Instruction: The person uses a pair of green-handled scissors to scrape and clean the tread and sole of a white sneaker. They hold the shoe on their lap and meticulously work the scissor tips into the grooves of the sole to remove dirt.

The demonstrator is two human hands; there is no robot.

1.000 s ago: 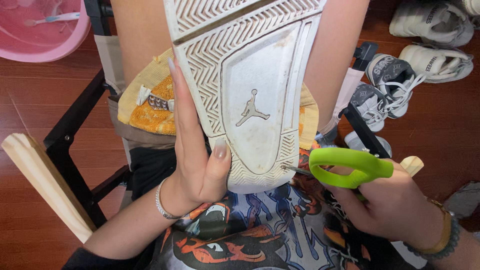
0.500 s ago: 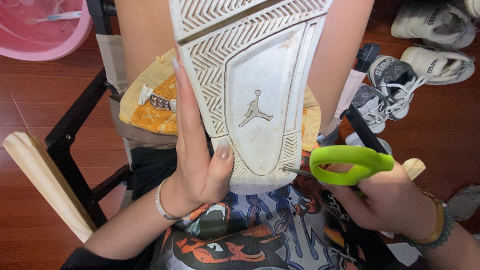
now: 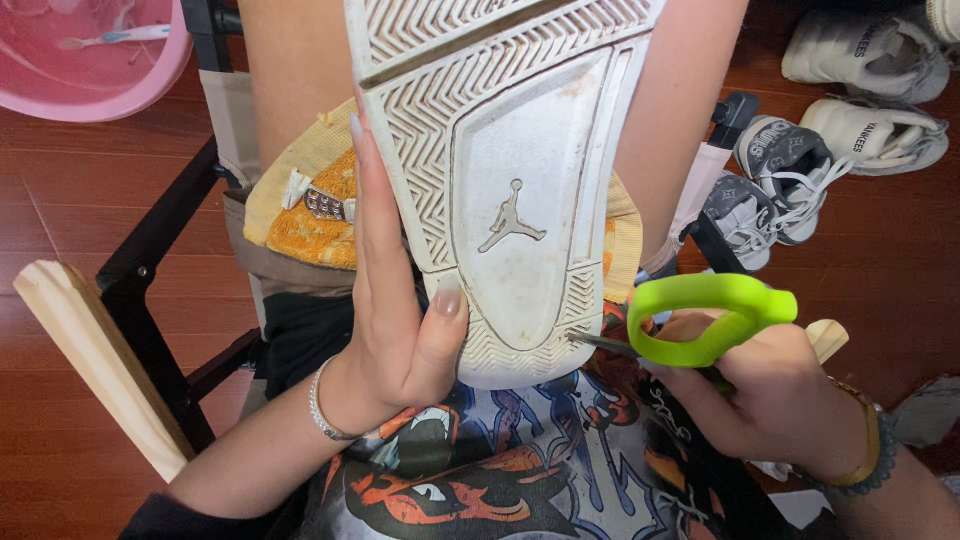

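The left hand (image 3: 395, 330) holds a white sneaker (image 3: 500, 180) sole-up over the person's lap, the palm flat against the shoe's left side with the fingers (image 3: 362, 190) stretched together along its edge and the thumb pressed onto the worn tread near the heel. The sole is off-white and scuffed, with a zigzag tread around a smooth middle panel, and its heel end points toward the person's printed shirt (image 3: 520, 470). The right hand (image 3: 775, 395) grips a pair of scissors (image 3: 705, 318) with bright green handles, its fingers closed through and around the loops; the dark blade tips lie against the sole's right heel edge, and whether the blades are parted cannot be told. A silver bracelet sits on the left wrist and a gold one on the right. Behind the shoe, on the person's knees, lies a yellow-orange cloth (image 3: 305, 215). The person sits on a chair with a black frame (image 3: 150, 260) and pale wooden arms. On the red-brown wooden floor (image 3: 80, 190), a pink basin (image 3: 95, 60) stands toward the far left, and several grey and white sneakers (image 3: 830, 120) lie toward the far right.
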